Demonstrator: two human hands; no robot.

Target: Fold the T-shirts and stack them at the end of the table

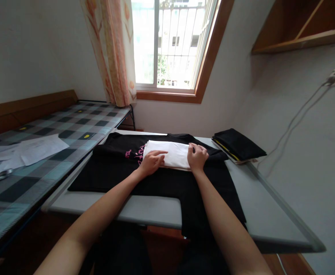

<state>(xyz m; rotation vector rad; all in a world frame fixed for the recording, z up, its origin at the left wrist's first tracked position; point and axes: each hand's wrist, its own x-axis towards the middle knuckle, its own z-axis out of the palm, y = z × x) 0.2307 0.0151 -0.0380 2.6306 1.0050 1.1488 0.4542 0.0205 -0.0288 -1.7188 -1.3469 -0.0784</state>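
Observation:
A black T-shirt with pink print lies spread over the table, one sleeve hanging past the front edge. On top of it rests a flat, folded white cloth, perhaps a garment; its kind is not plain. My left hand lies on the left end of the cloth, fingers stretched out to the right. At the right end, my right hand has its fingers curled with thumb and forefinger together at the cloth's edge.
Dark folded fabric with a yellow edge sits at the table's back right. To the left is a bed with a checked cover and loose papers. A curtained window is ahead; a cable hangs along the right wall.

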